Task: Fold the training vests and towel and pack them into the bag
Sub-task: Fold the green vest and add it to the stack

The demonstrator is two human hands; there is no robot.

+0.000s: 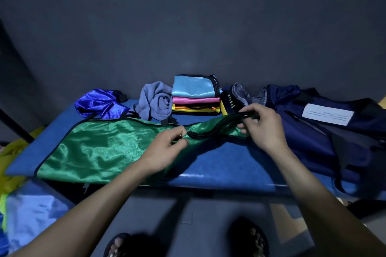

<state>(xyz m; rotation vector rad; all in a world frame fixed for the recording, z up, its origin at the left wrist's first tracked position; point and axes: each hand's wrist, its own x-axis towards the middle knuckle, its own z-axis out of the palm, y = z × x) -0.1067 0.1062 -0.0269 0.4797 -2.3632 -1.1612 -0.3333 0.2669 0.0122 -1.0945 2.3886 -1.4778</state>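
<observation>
A green vest (100,148) is being held spread across the blue padded surface (219,165), its shiny cloth lying flat at the left and narrowing to black-trimmed straps at the right. The gathered cloth near the vest's middle is being pinched by the left hand (167,148), thumb and fingers curled onto it. The black straps (225,125) are being gripped by the right hand (263,127), fingers curled round them and lifting them slightly off the surface. Behind the vest, a folded stack (195,96) of light blue, pink, orange and yellow vests is being kept against the dark wall, with a crumpled grey towel (156,100) just beside it on the left and a bunched blue satin vest (100,102) farther left. The navy bag (317,131) is lying open at the right, a white label (328,113) showing on it.
</observation>
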